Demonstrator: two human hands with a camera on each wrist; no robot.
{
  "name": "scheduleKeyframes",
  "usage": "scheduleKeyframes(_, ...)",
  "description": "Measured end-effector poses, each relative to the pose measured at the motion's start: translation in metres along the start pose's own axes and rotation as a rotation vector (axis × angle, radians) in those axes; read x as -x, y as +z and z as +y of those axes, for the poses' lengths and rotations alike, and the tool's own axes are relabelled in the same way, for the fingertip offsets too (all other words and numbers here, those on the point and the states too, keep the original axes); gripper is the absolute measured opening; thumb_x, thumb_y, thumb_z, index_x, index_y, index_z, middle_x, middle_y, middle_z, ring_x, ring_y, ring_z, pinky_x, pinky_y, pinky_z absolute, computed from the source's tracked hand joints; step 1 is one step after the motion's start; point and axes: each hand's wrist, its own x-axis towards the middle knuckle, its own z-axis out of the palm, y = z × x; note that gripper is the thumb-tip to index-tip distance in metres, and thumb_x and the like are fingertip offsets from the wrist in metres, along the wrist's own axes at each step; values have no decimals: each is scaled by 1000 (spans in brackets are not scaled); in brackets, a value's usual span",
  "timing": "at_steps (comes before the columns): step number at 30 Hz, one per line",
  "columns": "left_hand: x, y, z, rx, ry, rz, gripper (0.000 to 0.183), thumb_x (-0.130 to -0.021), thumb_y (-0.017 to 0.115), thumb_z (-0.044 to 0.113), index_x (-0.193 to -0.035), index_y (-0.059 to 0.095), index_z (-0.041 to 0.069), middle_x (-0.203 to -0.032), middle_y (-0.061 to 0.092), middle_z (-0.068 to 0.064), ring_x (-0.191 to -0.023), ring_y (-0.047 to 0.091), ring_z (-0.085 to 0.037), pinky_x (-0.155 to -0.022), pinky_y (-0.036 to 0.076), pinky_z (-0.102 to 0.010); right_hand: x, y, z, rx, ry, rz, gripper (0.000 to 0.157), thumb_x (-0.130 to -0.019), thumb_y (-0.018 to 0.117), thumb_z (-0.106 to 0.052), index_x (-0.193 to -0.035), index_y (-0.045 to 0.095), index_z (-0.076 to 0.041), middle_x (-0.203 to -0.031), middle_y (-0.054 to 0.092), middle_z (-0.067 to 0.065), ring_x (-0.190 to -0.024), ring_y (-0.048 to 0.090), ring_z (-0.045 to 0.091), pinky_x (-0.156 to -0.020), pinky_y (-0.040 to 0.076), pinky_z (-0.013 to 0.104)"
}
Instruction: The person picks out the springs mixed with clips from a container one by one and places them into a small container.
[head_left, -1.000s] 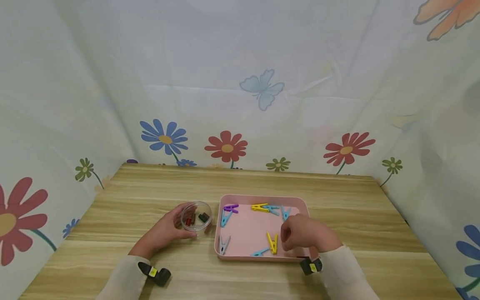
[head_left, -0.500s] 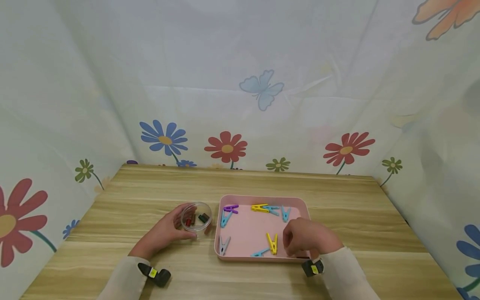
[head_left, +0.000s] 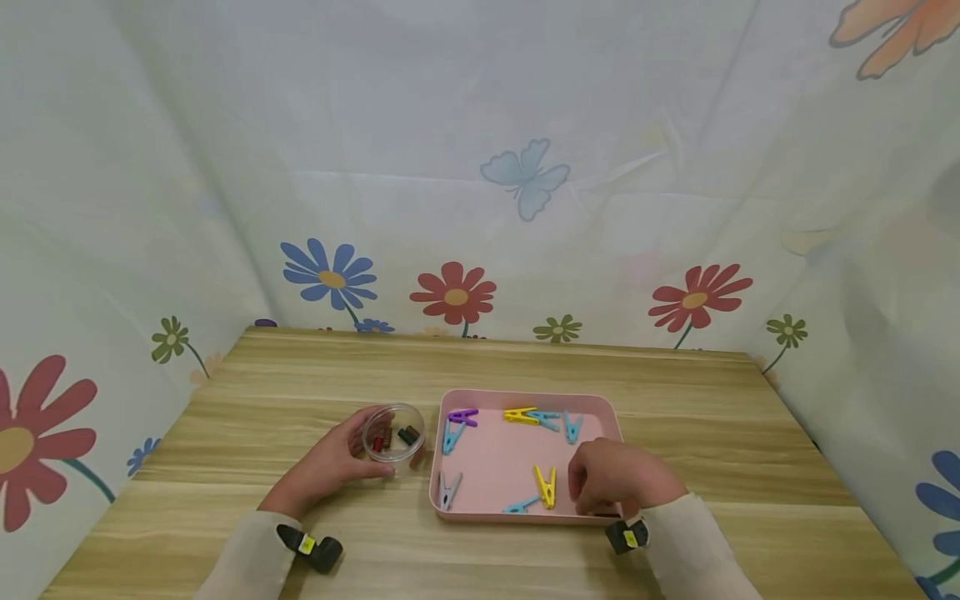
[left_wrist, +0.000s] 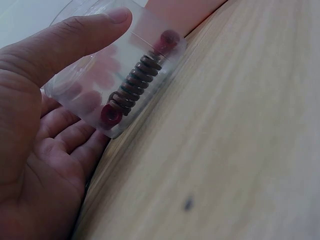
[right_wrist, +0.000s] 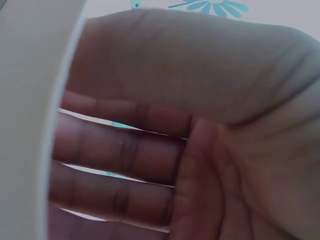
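My left hand [head_left: 341,457] holds a small clear plastic cup [head_left: 393,459] on the table, thumb on one side and fingers round the other. Inside lie several coil springs: a brown spring [left_wrist: 135,85], a red spring [left_wrist: 111,115] beside it, and a dark green spring [head_left: 406,437]. My right hand [head_left: 622,473] reaches down into the right front corner of the pink tray [head_left: 495,454]. Its fingertips are hidden behind the tray wall [right_wrist: 30,125] in the right wrist view, so I cannot tell whether they hold anything. A dark strip [head_left: 606,514] shows below that hand.
Several clothespins lie around the tray: a purple clothespin [head_left: 462,416], a grey clothespin [head_left: 448,492], a yellow clothespin [head_left: 546,487] and blue ones, including a blue clothespin [head_left: 572,428] just beyond my right hand. The wooden table [head_left: 337,358] ends at a flowered cloth backdrop [head_left: 525,250].
My right hand has shifted slightly right and lower toward the tray's front corner, then stayed nearly still. The left hand and the cup have not moved.
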Motion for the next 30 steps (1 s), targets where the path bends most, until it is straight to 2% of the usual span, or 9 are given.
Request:
scheduleKeyframes(6, 0, 0, 0, 9, -5, 0, 83, -71, 86, 34, -141, 41, 29, -149, 46, -2, -143, 36, -25, -117, 25, -51, 0, 0, 2, -25, 30, -27, 12, -80, 77, -15, -75, 67, -17, -69, 60, 2, -63, 55, 19, -54, 46, 31)
scheduleKeyframes(12, 0, 0, 1, 9, -5, 3, 83, -71, 86, 34, -141, 41, 28, -149, 46, -2, -143, 36, -26, -117, 25, -51, 0, 1, 5, -18, 23, -30, 11, -79, 77, -16, -74, 67, -17, -69, 60, 1, -62, 55, 18, -53, 47, 30)
scheduleKeyframes(20, 1, 0, 2, -5, 3, 3, 84, -72, 85, 34, -142, 40, 27, -149, 46, -2, -143, 37, -26, -117, 25, -51, 3, 1, 5, -13, 9, -34, 11, -79, 74, -12, -72, 66, -15, -64, 57, 0, -55, 49, 15, -47, 37, 25)
scheduleKeyframes(30, 0, 0, 0, -1, 10, 2, 83, -72, 85, 34, -142, 41, 26, -149, 46, -2, -142, 37, -25, -117, 25, -50, 2, 1, 5, 14, 13, -31, 11, -80, 73, -10, -73, 66, -15, -68, 59, 1, -60, 52, 16, -53, 38, 26)
